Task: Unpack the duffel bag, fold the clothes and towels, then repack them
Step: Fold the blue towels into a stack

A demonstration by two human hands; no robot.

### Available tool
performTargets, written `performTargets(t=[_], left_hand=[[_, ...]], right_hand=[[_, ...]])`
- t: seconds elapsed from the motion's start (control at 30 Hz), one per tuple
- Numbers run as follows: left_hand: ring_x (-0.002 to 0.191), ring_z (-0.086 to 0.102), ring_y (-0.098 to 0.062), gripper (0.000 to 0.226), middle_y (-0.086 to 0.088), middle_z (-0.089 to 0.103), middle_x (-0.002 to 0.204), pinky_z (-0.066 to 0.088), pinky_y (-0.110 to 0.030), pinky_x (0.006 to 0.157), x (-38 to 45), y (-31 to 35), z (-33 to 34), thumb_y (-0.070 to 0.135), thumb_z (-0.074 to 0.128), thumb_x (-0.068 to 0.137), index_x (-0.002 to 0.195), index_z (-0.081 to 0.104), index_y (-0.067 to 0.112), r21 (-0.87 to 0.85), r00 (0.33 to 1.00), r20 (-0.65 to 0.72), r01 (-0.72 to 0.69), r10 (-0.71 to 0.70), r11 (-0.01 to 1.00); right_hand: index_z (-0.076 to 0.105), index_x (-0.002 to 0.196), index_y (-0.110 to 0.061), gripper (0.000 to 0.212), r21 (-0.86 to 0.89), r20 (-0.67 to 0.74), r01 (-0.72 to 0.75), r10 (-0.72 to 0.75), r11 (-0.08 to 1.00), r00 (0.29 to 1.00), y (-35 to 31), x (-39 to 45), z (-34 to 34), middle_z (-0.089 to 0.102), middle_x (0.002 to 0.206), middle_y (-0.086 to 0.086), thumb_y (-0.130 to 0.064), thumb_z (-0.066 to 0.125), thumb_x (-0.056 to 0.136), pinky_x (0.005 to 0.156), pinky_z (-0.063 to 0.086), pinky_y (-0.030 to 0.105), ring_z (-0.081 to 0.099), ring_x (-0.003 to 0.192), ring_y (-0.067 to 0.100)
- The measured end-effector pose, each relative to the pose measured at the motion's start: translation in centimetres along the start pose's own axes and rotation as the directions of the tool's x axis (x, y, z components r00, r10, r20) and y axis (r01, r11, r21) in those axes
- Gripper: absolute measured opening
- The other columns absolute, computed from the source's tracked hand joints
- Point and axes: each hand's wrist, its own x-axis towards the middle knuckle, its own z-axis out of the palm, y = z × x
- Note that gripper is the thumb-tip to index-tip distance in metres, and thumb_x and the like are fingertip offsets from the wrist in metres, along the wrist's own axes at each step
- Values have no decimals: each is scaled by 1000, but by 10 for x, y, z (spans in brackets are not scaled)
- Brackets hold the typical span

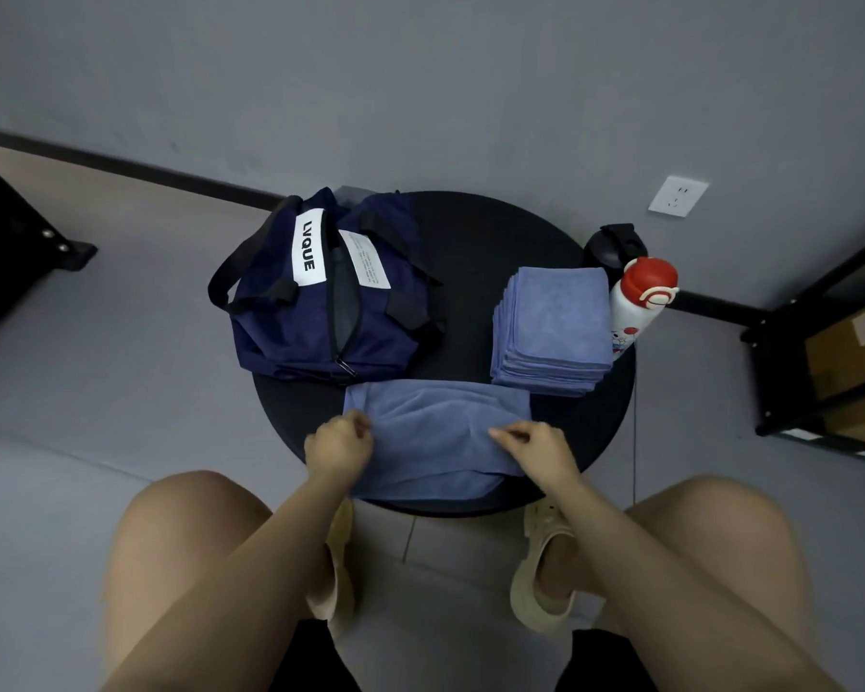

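A navy duffel bag [330,287] with a white LVQUE label lies on the left of the round black table [475,237], its top zip open. A blue towel [435,442] is spread at the table's near edge, partly hanging over it. My left hand [339,444] pinches the towel's left edge. My right hand [535,449] pinches its right side. A stack of several folded blue towels [553,329] sits on the right of the table.
A white bottle with a red cap [640,304] and a black bottle [615,244] stand at the table's right edge. A dark shelf with cardboard boxes [840,357] is at far right. My knees and sandalled feet are below the table.
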Motion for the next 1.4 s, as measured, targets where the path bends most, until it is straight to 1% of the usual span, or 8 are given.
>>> performTargets(t=[0.17, 0.47, 0.67, 0.87, 1.03, 1.13, 1.3, 1.4], left_hand=[[109, 54, -34, 27, -20, 57, 121, 40, -30, 86, 24, 3, -3, 7, 44, 95, 118, 58, 4, -271, 998, 35, 63, -56, 960], [127, 43, -36, 44, -23, 44, 139, 36, -35, 101, 51, 10, 6, 10, 46, 97, 139, 38, -3, -319, 943, 210, 317, -259, 893], [118, 49, -37, 35, -23, 50, 129, 41, -36, 92, 58, 12, 14, 8, 45, 96, 129, 45, -6, -308, 919, 242, 376, -310, 874], [106, 53, -34, 12, -13, 54, 95, 42, -36, 91, 56, 16, 18, 13, 53, 94, 87, 56, 3, -304, 911, 263, 390, -317, 869], [116, 50, -36, 15, -14, 60, 107, 40, -33, 92, 50, 22, 8, 13, 50, 96, 108, 57, 8, -342, 941, 217, 323, -260, 883], [110, 54, -34, 32, -16, 59, 120, 44, -35, 90, 47, 24, 0, 14, 54, 93, 124, 55, 5, -491, 946, 192, 324, -262, 809], [90, 57, -25, 27, -10, 61, 91, 50, -35, 80, 35, 34, -25, 14, 57, 94, 115, 59, -3, -781, 940, 247, 337, -235, 525], [85, 60, -22, 15, -10, 64, 92, 51, -29, 72, 26, 46, -49, 15, 54, 96, 105, 61, 6, -823, 961, 234, 275, -145, 497]], right_hand=[[66, 114, -2, 29, 76, -164, -130, 141, 989, 976, -1, 25, -8, 66, 114, 18, -22, 58, 94, 87, 45, 30, 60, 106, 32], [48, 132, -1, 47, 150, -12, -372, 378, 916, 926, -1, 54, -7, 55, 130, 18, -22, 61, 92, 91, 43, 31, 53, 118, 33], [57, 123, 1, 36, 180, 19, -413, 417, 893, 909, -1, 62, -4, 59, 126, 18, -14, 61, 90, 92, 45, 32, 55, 115, 32], [66, 97, -9, 10, 264, -55, -392, 419, 881, 906, -4, 61, -1, 65, 114, 16, -11, 63, 88, 84, 43, 25, 58, 110, 31], [64, 113, -4, 23, 288, -114, -315, 358, 904, 927, -9, 52, -5, 64, 116, 16, -13, 59, 92, 80, 39, 23, 57, 109, 30], [62, 113, -3, 23, 319, -146, -263, 322, 911, 935, -21, 45, -11, 63, 116, 17, -12, 56, 93, 81, 38, 23, 57, 108, 30], [63, 106, -4, 17, 398, -180, -188, 277, 898, 944, -44, 35, -23, 64, 109, 16, -12, 56, 93, 81, 40, 23, 56, 97, 27], [63, 101, -9, 11, 485, -176, -153, 267, 861, 947, -61, 28, -33, 64, 106, 13, -14, 57, 93, 95, 49, 42, 58, 100, 28]])
